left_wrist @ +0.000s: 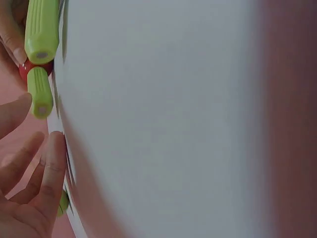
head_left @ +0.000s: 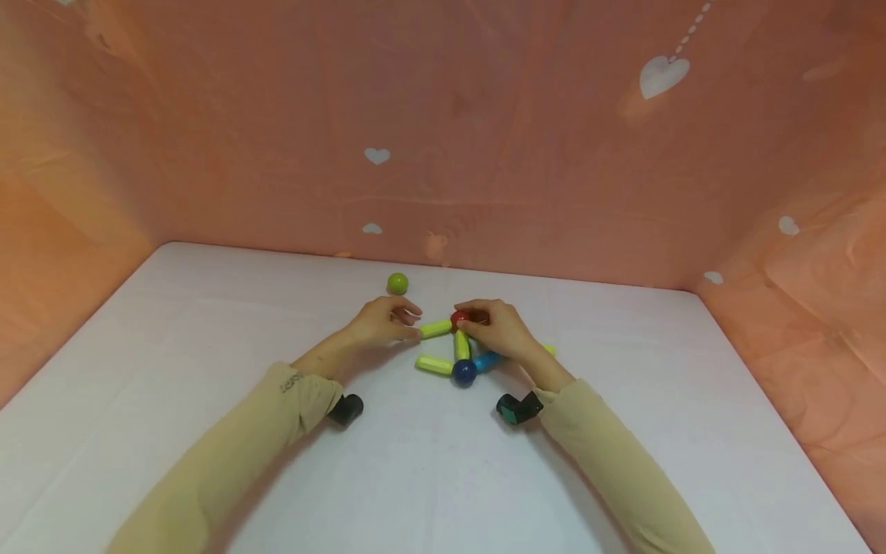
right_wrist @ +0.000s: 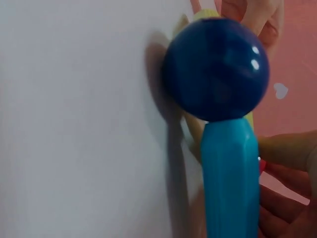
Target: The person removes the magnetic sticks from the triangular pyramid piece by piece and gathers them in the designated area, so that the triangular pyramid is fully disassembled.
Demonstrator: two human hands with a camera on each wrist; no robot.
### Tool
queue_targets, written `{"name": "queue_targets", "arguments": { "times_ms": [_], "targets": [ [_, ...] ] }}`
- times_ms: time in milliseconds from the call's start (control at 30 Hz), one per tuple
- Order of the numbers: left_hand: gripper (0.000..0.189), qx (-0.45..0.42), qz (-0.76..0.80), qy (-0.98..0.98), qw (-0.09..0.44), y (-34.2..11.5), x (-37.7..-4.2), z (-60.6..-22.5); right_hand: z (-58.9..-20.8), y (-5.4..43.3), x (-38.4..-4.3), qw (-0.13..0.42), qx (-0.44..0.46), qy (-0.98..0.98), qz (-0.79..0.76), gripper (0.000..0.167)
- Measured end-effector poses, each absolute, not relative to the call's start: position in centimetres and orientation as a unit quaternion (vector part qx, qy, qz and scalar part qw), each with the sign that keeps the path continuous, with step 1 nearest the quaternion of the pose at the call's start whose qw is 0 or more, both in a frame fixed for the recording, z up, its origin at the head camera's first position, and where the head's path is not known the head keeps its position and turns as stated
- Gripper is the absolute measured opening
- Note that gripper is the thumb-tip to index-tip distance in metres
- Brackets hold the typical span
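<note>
My right hand (head_left: 504, 329) pinches a red ball (head_left: 458, 319) between thumb and fingers. From that ball a yellow-green rod (head_left: 436, 329) points left, and another yellow-green rod (head_left: 462, 345) runs down to a dark blue ball (head_left: 464, 373). A third yellow-green rod (head_left: 434, 364) and a light blue rod (head_left: 487, 361) extend from the dark blue ball; the light blue one passes partly behind my right wrist. My left hand (head_left: 381, 320) has its fingers spread, the thumb right at the free end of the upper left rod (left_wrist: 41, 96).
A green ball (head_left: 398, 283) lies behind my left hand near the back of the white table (head_left: 429, 477). Another yellow-green piece (head_left: 550, 349) shows past my right wrist. Orange cloth walls (head_left: 484, 154) with pale hearts enclose the back and sides.
</note>
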State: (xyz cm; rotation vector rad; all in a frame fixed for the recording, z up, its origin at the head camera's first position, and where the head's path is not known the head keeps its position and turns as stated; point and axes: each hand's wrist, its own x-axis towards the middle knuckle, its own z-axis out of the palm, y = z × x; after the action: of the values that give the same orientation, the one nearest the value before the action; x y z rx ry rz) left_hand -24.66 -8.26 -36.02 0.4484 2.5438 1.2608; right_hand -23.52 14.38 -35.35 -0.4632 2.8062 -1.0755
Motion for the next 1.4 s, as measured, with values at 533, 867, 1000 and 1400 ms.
{"name": "queue_targets", "arguments": {
  "times_ms": [533, 867, 1000, 1400],
  "targets": [
    [0.025, 0.132, 0.403, 0.894, 0.147, -6.4, -24.8, -35.8, -35.0, 14.6, -23.4, 0.051, -0.108, 0.919, -0.376, 0.035],
    [0.025, 0.131, 0.407, 0.892, 0.147, -6.1, -24.9, -35.4, -35.1, 15.0, -23.7, 0.06, -0.085, 0.906, -0.41, 0.035],
    [0.025, 0.116, 0.432, 0.879, 0.164, -6.3, -25.0, -35.5, -35.2, 14.9, -23.8, 0.064, -0.085, 0.9, -0.424, 0.035],
    [0.026, 0.091, 0.437, 0.874, 0.19, -6.9, -25.2, -35.7, -35.7, 14.8, -24.2, 0.088, -0.056, 0.887, -0.45, 0.036]
  ]
}}
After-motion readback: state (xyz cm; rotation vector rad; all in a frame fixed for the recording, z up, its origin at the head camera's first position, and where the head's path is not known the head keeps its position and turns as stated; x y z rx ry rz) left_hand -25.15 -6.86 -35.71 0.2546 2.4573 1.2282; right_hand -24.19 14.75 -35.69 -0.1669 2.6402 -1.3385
